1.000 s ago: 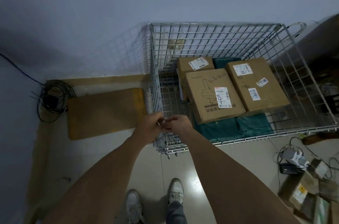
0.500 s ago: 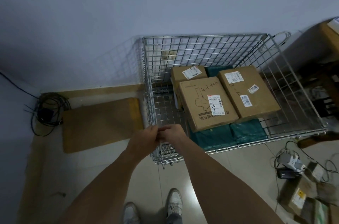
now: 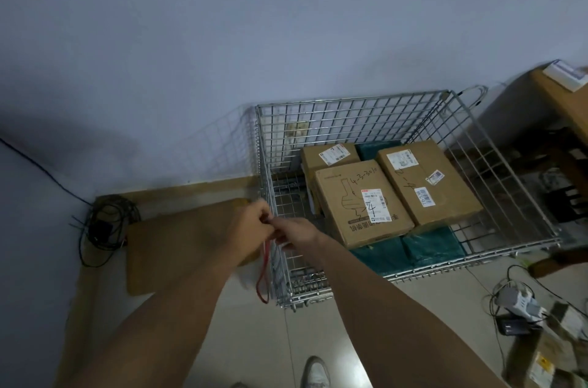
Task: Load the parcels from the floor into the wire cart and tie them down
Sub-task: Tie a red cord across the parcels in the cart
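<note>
My left hand and right hand meet at the near left corner of the wire cart, fingers curled, pinching a thin red cord whose loop hangs slack outside that corner. It looks light and limp, so I judge it is best gripped close to the rim wire. The cardboard parcels lie inside the cart on green poly bags and look stiff. The cart stands on glossy floor tiles against a plain wall.

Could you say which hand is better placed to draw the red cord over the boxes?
Right, probably: both pinch the red cord, but the right hand is over the wire cart, nearer the boxes; the left hand is outside it.
</note>
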